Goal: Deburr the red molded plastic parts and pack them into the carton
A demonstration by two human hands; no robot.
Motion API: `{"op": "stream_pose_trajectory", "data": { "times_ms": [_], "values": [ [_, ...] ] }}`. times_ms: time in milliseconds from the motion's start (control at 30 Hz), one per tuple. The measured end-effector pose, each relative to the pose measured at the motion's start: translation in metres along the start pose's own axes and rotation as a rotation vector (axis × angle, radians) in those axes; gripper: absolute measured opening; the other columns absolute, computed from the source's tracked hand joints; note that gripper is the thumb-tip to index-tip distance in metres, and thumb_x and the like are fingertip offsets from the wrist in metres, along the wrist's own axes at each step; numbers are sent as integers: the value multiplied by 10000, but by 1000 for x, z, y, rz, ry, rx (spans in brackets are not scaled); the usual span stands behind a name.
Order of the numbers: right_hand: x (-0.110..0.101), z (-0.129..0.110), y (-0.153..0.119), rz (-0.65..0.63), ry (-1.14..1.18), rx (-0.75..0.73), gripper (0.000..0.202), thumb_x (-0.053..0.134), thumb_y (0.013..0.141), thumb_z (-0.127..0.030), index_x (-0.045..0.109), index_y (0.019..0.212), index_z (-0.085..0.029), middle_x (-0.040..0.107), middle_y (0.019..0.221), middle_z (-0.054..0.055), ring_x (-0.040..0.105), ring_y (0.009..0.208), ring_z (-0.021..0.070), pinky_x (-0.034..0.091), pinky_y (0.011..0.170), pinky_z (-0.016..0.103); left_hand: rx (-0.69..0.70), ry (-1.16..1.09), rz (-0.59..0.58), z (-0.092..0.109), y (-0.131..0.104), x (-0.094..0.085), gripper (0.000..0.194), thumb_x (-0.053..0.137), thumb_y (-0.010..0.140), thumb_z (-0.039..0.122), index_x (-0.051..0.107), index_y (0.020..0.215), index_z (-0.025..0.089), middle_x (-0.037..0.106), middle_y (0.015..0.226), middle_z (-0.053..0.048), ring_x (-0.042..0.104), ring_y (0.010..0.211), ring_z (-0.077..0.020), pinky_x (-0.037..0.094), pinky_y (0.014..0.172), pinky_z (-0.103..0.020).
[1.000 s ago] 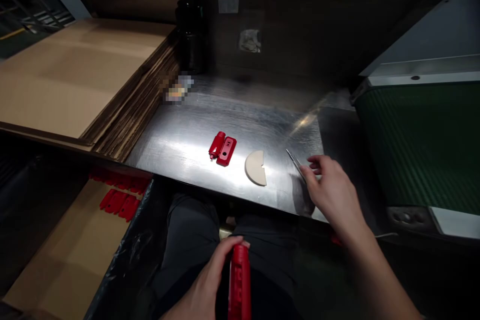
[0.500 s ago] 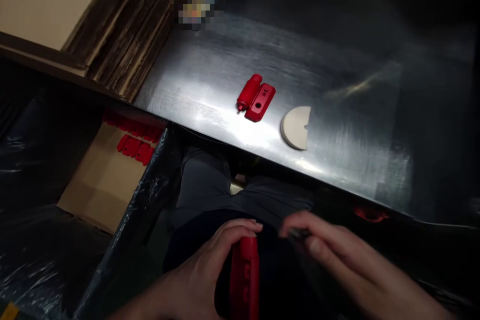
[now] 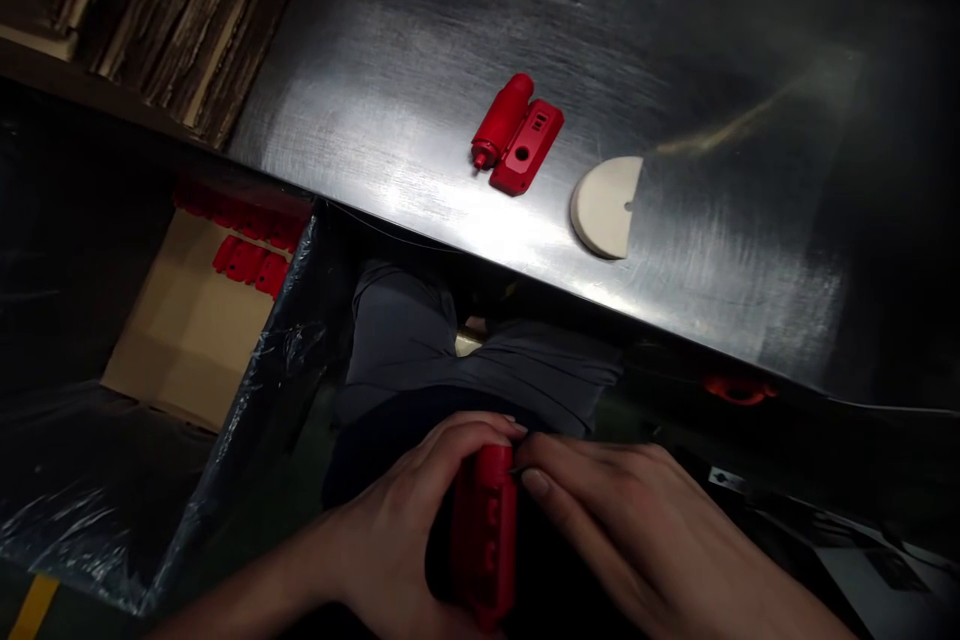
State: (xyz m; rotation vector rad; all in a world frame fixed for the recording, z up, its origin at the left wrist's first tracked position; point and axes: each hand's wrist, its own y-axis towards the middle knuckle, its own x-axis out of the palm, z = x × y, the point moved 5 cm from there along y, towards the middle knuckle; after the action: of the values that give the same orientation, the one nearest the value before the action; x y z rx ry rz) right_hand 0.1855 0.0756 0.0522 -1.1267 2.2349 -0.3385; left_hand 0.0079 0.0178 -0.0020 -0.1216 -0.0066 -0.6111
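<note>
My left hand [image 3: 405, 510] is wrapped round a long red plastic part [image 3: 487, 530], holding it upright in front of my lap. My right hand [image 3: 615, 510] pinches a small thin dark tool [image 3: 516, 470]; most of it is hidden by the fingers, and its tip meets the side of the red part near the top. On the metal table ahead lie a red cylindrical piece [image 3: 504, 123] with a small nozzle-like end and, beside it, a flat red plate [image 3: 528, 148] with a round hole. Right of these sits a pale half-round block [image 3: 609, 208] with a small notch.
The metal table [image 3: 360, 100] spans the space ahead. Stacked cardboard sheets [image 3: 172, 30] stand at its left. Below, a box lined with dark plastic [image 3: 247, 400] holds a cardboard sheet [image 3: 180, 320] and rows of red parts [image 3: 251, 262]. A red ring-like thing [image 3: 739, 390] is under the table's edge.
My right hand has moved left, bringing the dark tool up to the red part. My left hand keeps its grip. The view has shifted, so the table items appear higher.
</note>
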Motion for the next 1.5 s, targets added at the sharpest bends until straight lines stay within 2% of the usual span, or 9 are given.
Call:
{"op": "stream_pose_trajectory", "data": {
  "times_ms": [67,233,400,733,1200,1333,1500],
  "values": [
    [3,0,1,-32,-7,17,312,375,1146,-315,660,1020,-296,771,929,-24,736,731,150,498,583,252,7,2,6,1,1,0,1202,997,613,386,295,1589,352,489,1578,-122,516,1469,-395,475,1207,-506],
    [8,0,-1,-25,-31,8,299,376,1141,-290,632,987,-279,750,900,-10,716,706,147,488,580,241,29,22,12,4,4,0,1201,995,605,379,299,1583,332,509,1541,-127,546,1431,-392,490,1188,-503],
    [14,1,-3,8,-62,-37,294,390,1133,-277,596,924,-263,732,858,-6,697,677,135,466,559,222,16,35,17,5,2,0,1176,979,623,369,291,1576,319,517,1520,-142,562,1407,-395,510,1165,-511],
    [15,-2,-4,103,-112,-89,284,404,1128,-234,527,872,-257,702,812,-13,675,645,121,451,539,206,-25,10,19,3,4,2,1173,990,553,366,343,1530,334,536,1489,-107,575,1387,-369,513,1152,-471],
    [16,-5,-11,156,-153,-111,278,380,1137,-218,556,926,-256,705,819,-24,685,654,122,466,554,209,-29,15,22,4,1,4,1207,982,467,306,371,1508,321,550,1462,-110,600,1340,-377,539,1112,-475],
    [19,-3,-11,150,-172,-94,274,373,1146,-242,538,928,-258,698,823,-33,663,622,111,456,538,207,-12,39,13,6,2,4,1208,964,492,287,344,1529,325,551,1463,-112,599,1343,-373,538,1120,-478],
    [20,-1,-14,96,-160,-80,276,381,1147,-265,512,905,-263,678,787,-52,601,529,97,413,481,219,15,50,-11,7,5,4,1170,964,567,350,330,1550,318,562,1457,-122,611,1338,-362,546,1118,-470]
  ]
}}
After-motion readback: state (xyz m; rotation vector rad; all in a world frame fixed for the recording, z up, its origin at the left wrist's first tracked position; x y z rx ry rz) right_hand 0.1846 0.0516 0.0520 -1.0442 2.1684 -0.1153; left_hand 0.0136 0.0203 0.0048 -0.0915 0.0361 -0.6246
